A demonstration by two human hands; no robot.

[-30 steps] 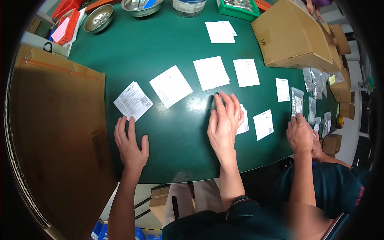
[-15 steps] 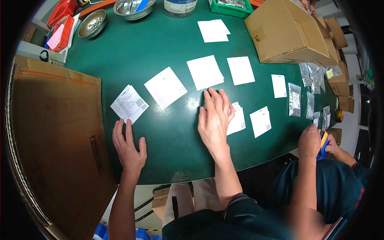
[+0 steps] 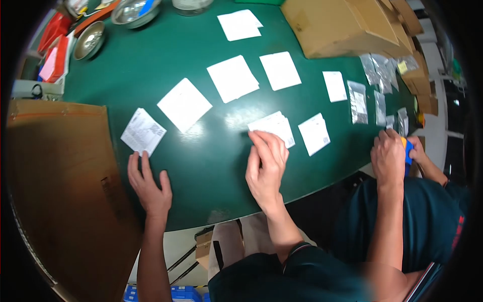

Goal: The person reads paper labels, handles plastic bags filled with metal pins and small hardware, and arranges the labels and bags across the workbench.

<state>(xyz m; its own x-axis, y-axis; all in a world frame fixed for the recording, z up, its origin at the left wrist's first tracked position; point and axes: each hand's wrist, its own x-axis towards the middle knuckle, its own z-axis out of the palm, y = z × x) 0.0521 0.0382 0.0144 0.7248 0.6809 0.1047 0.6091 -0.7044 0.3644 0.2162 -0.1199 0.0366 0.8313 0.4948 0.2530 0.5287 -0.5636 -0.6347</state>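
Note:
My left hand (image 3: 151,186) is open, palm down on the green table. Its fingertips lie at the near edge of a small stack of printed slips (image 3: 143,132). My right hand (image 3: 266,168) is bent at the fingers, with the thumb a little apart, and nothing shows in it. It is over the near edge of another stack of white slips (image 3: 275,124), partly covering it; whether it touches the paper I cannot tell. A further slip stack (image 3: 314,135) lies just right of that. Farther back are several more slips, among them a large white sheet (image 3: 184,104) and a paper stack (image 3: 233,79).
A tall cardboard box (image 3: 65,186) stands on the left, and an open carton (image 3: 342,30) at the back right. Metal bowls (image 3: 89,40) sit at the back left. Clear bags (image 3: 358,103) lie right, near a co-worker's hands (image 3: 388,156) holding a blue and yellow object (image 3: 407,151).
The camera view has shifted, moving the table things left and up. My right hand has drawn back toward me and its fingers have come together. My left hand stays by its slips.

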